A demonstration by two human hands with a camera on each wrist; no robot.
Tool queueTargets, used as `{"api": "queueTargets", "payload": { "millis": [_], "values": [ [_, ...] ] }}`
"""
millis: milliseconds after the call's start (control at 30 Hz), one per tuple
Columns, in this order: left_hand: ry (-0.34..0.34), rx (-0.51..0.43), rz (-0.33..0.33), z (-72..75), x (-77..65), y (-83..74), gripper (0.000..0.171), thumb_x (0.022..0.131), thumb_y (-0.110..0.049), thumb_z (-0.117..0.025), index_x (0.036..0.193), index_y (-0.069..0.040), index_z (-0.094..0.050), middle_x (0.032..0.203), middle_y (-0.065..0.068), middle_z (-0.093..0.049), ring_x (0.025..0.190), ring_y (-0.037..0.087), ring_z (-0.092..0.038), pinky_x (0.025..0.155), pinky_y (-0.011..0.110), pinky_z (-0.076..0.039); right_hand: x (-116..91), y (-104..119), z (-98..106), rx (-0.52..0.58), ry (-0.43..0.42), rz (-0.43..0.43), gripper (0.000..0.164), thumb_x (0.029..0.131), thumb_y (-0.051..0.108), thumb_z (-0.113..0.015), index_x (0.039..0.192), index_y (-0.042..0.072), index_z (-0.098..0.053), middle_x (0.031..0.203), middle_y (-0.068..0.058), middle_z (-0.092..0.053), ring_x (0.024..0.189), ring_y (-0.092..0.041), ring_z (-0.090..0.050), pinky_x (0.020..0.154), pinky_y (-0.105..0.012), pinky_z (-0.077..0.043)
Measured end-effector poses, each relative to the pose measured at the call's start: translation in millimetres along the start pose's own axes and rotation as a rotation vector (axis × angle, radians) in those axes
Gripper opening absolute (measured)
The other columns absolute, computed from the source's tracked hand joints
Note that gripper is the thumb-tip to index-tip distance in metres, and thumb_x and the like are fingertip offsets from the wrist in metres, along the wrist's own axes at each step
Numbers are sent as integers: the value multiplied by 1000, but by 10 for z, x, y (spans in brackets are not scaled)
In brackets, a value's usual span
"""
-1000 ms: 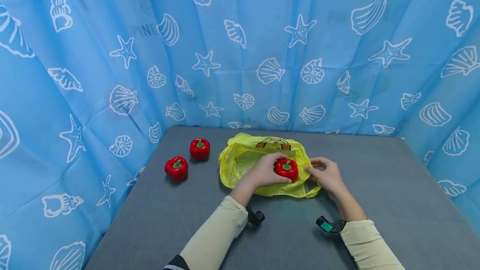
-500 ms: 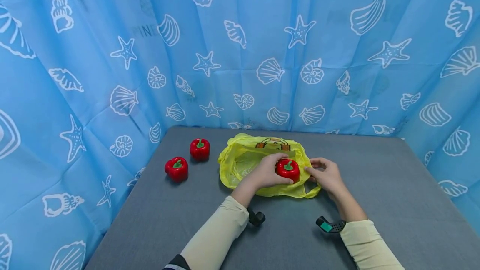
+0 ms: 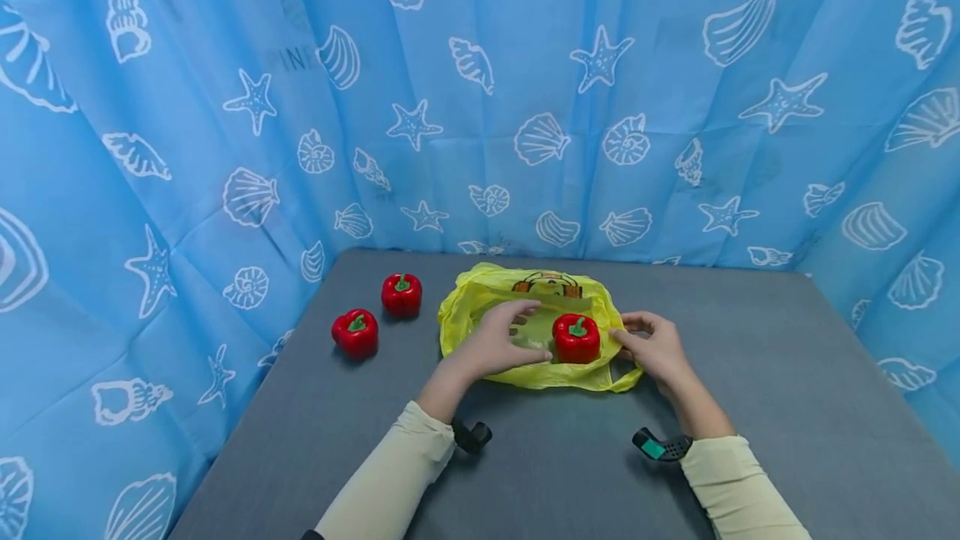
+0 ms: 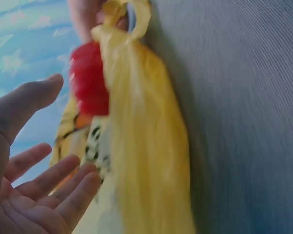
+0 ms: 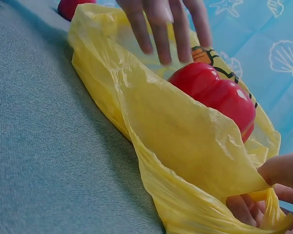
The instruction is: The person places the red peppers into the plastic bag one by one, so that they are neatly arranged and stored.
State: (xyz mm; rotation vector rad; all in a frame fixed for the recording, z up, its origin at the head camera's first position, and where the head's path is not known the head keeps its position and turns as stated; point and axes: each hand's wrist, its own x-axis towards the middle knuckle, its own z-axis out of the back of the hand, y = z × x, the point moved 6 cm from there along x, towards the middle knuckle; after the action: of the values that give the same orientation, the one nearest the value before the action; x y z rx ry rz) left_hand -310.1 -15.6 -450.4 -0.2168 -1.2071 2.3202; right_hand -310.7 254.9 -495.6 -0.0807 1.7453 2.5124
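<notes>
A yellow plastic bag (image 3: 457, 319) lies on the grey table with its mouth spread. Inside its right part sits a red bell pepper (image 3: 576, 338) with a green stem, partly behind the bag's near wall in the right wrist view. My left hand (image 3: 491, 344) is over the bag's mouth, just left of that pepper, fingers spread and holding nothing; the left wrist view shows a gap between thumb and pepper (image 4: 89, 80). At the bag's right end, my right hand (image 3: 656, 347) pinches the yellow edge beside the handle loop (image 5: 271, 207) between thumb and fingers.
Two more red bell peppers stand on the table left of the bag, a nearer pepper (image 3: 356, 334) and a farther pepper (image 3: 402, 295). A blue curtain (image 3: 480, 107) with white shell prints hangs behind the table (image 3: 570, 465) and along both sides.
The left hand has let go of the pepper and drawn back to the left, its fingers spreading. The pepper stays in the bag's right part. My right hand keeps its pinch on the edge.
</notes>
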Motion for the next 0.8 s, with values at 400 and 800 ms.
{"api": "queueTargets", "payload": {
  "millis": [400, 800],
  "values": [
    [-256, 73, 27, 999, -743, 270, 73, 87, -29, -90, 150, -12, -57, 147, 10, -62, 136, 34, -61, 111, 54, -54, 20, 3, 13, 2, 4, -8, 46, 104, 20, -70, 140, -6, -59, 125, -20, -59, 89, -3, -71, 78, -30, -66],
    [-453, 215, 173, 1630, -1350, 672, 74, 91, -35, -86, 153, -12, -53, 150, 18, -59, 137, 38, -58, 106, 59, -56, -4, 5, 4, 10, 0, -22, 45, 103, 19, -70, 138, -7, -59, 123, -18, -60, 89, -5, -71, 78, -31, -66]
  ]
}}
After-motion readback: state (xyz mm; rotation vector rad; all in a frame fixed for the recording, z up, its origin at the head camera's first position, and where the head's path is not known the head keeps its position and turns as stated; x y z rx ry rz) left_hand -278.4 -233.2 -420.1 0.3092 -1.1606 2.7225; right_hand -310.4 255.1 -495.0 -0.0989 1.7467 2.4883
